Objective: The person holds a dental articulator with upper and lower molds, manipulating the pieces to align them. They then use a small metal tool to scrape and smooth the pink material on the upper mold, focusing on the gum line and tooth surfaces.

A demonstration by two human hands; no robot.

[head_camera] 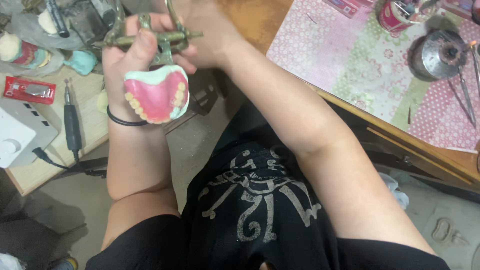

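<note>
head view: left hand (131, 50) fingers wrap the metal frame (150, 37); pink false teeth (157, 95) hang below it. right hand (205, 32) fingers pinch its top.

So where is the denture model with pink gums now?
In the head view, upper left: the denture model hangs from a metal articulator gripped by both hands, above the black wristband.

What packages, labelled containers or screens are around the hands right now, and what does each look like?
Red flat packet: far left on the wooden bench, rectangular, clear window showing a grey metal part.
Red can: top right on the pink patterned cloth, round, pale label, tools standing in it.
Red-edged packet: top edge, cut off by the frame.
No screens visible.
</note>
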